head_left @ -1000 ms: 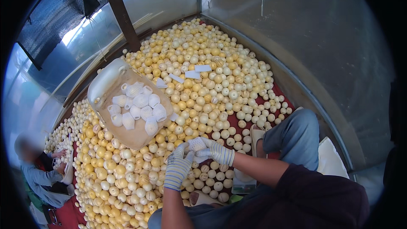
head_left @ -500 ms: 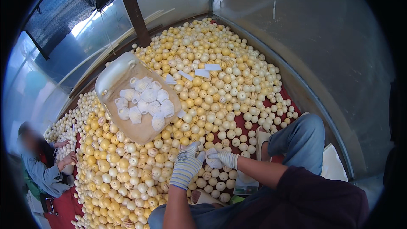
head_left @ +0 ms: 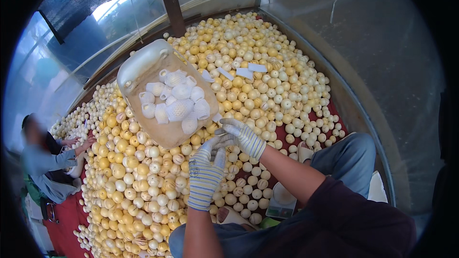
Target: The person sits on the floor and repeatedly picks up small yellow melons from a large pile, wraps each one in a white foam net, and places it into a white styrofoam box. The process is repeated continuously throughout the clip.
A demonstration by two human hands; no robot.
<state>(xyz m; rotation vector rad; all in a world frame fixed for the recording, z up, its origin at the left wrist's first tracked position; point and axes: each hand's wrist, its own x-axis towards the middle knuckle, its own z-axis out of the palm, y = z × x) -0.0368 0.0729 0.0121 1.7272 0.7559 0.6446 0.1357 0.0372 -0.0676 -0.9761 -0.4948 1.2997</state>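
My left hand (head_left: 206, 177), in a striped knit glove, is raised over the heap of pepino melons (head_left: 138, 172), round, yellow to cream, some with dark stripes. Its fingers are apart and I see nothing held. Just beyond it, my right hand (head_left: 245, 139), gloved alike, stretches its fingers leftward near the tray's right corner. The fingertips of both hands come close together and partly overlap; nothing shows in the right hand either. On the fruit rests a tan, dusty tray (head_left: 167, 136) with a white raised end. Several melons in white foam nets (head_left: 180, 110) lie in it.
Flat white pieces (head_left: 244, 73) lie on the heap beyond the tray. By my knee stands a small scale (head_left: 282, 199) with a white top. A co-worker (head_left: 48, 162) sits at the far left, hands at the fruit. Sheet walls and a metal rail (head_left: 354, 100) bound the heap.
My right hand has moved up and left from the net-wrapped melon it held; that melon is gone from it, and another wrapped one seems to lie in the tray. The view has shifted.
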